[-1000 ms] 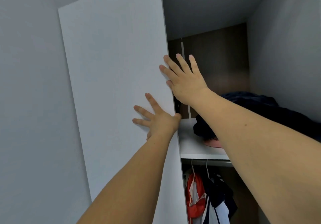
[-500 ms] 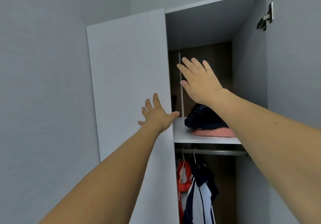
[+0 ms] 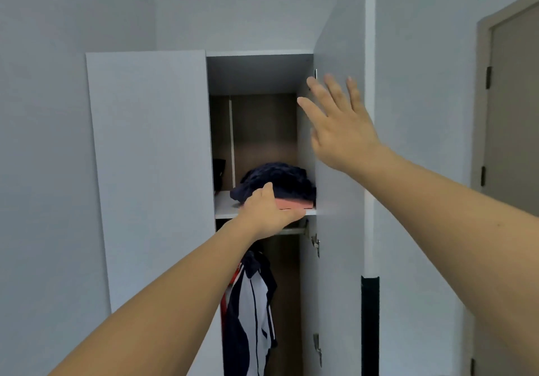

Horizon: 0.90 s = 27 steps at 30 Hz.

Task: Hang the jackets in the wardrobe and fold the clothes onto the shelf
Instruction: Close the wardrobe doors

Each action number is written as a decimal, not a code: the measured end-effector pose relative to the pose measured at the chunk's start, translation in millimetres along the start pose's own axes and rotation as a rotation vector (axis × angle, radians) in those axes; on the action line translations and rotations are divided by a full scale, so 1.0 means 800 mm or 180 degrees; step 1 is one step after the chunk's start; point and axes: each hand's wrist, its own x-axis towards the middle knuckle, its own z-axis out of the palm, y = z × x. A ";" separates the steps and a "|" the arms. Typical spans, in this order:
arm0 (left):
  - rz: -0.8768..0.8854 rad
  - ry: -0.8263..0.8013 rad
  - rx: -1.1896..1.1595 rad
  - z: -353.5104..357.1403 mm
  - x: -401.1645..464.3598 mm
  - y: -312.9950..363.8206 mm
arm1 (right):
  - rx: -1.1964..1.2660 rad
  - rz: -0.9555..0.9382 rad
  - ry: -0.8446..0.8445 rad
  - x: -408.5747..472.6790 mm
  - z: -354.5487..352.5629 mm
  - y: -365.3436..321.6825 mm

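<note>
In the head view, the right hand [image 3: 339, 130] was spread with straight fingers against the right wardrobe door [image 3: 339, 230]. The left hand [image 3: 268, 215], fingers hidden so I cannot tell their state, reached at the shelf [image 3: 226, 205], where the dark clothes [image 3: 280, 181] lay on a pink garment [image 3: 294, 204]. A jacket [image 3: 250, 302] hung below.

Pale grey walls [image 3: 58, 113] surround me. At my far right stands a beige door [image 3: 516, 107] in its frame, with dark hinges [image 3: 488, 77] along its left edge.
</note>
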 end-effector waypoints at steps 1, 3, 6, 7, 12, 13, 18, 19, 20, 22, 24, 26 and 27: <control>0.0045 -0.0081 -0.0018 0.007 -0.009 0.018 | -0.0121 -0.0078 0.0160 -0.011 -0.012 0.014; 0.0155 -0.0181 0.0032 0.022 -0.026 0.055 | -0.0096 -0.0022 0.0447 -0.035 -0.024 0.042; 0.0240 -0.0301 -0.0081 0.057 -0.036 0.113 | 0.0706 0.0711 0.0234 -0.063 -0.020 0.090; 0.0231 -0.0346 -0.0103 0.068 -0.036 0.126 | 0.1080 0.0988 -0.0030 -0.069 -0.012 0.099; -0.0100 0.0355 0.0426 0.129 -0.026 0.185 | 0.1878 0.0705 -0.1095 -0.096 0.032 0.134; -0.0143 0.0582 0.0643 0.134 -0.028 0.185 | 0.2014 0.0693 -0.1090 -0.099 0.040 0.130; 0.0100 0.1362 0.0989 0.135 -0.038 0.150 | 0.1967 0.0478 -0.0707 -0.092 0.063 0.105; 0.0166 0.1465 0.0929 0.129 -0.041 0.139 | 0.2007 0.0352 -0.0686 -0.086 0.066 0.098; 0.0209 0.1551 0.0894 0.122 -0.043 0.127 | 0.2060 0.0231 -0.0676 -0.080 0.069 0.090; 0.0319 0.1720 0.1018 0.105 -0.046 0.099 | 0.2135 0.0001 -0.0657 -0.068 0.078 0.071; 0.0420 0.1854 0.1225 0.088 -0.044 0.071 | 0.2114 -0.0250 -0.0622 -0.056 0.091 0.049; 0.0493 0.1926 0.1335 0.073 -0.040 0.041 | 0.2067 -0.0464 -0.0654 -0.046 0.108 0.022; 0.0541 0.1949 0.1391 0.066 -0.036 0.024 | 0.2051 -0.0530 -0.0690 -0.041 0.118 0.007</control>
